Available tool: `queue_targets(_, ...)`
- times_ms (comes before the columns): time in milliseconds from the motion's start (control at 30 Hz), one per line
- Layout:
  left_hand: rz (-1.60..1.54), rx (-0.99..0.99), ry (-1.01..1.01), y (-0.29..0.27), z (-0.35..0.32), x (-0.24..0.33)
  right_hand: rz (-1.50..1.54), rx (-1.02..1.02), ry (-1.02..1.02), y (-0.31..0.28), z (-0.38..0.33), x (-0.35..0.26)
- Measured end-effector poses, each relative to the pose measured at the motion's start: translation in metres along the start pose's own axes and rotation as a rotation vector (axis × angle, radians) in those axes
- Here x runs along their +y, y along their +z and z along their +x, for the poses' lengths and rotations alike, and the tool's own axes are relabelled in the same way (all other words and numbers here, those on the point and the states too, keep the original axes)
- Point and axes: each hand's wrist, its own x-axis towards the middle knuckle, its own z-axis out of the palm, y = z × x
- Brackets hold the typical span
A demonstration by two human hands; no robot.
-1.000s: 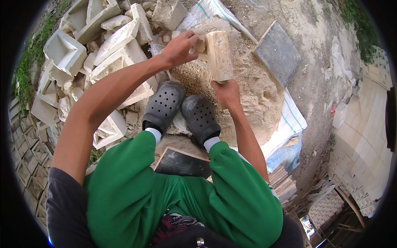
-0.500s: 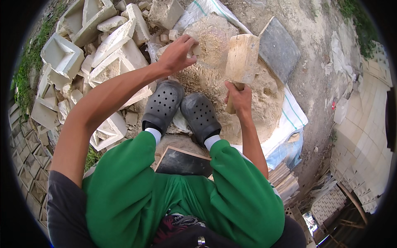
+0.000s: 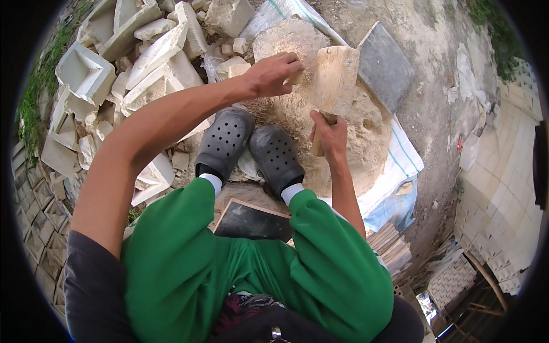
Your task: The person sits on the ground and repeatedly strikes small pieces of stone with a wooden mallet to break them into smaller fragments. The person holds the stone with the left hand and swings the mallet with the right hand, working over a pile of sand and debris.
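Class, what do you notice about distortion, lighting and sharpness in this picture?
In the head view, the pale tiled surface curves along the black fisheye rim; same view, daylight brightens the broken blocks while the lower-right corner is dark; head view again, the wooden mallet looks crisper than the greenery.

Through the head camera I look onto an outdoor work yard, with bare dirt [image 3: 432,120] underfoot and grass [image 3: 37,94] at the edge. I see broken pale castings [image 3: 159,54] piled up, a heap of crushed material [image 3: 366,151] on a woven sheet [image 3: 398,163], a wooden mallet [image 3: 336,80], and rows of faceted blocks [image 3: 41,228].
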Motion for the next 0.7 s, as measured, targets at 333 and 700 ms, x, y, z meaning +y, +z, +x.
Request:
queue_targets(333,0.218,-0.013,-0.122,-0.054,0.009,-0.06,0.053,0.007,0.003,-0.014,0.004,-0.004)
queue_targets(700,0.085,-0.192,-0.022,0.001,0.024,-0.011,0.023,-0.025,-0.004,0.002,0.006,0.002)
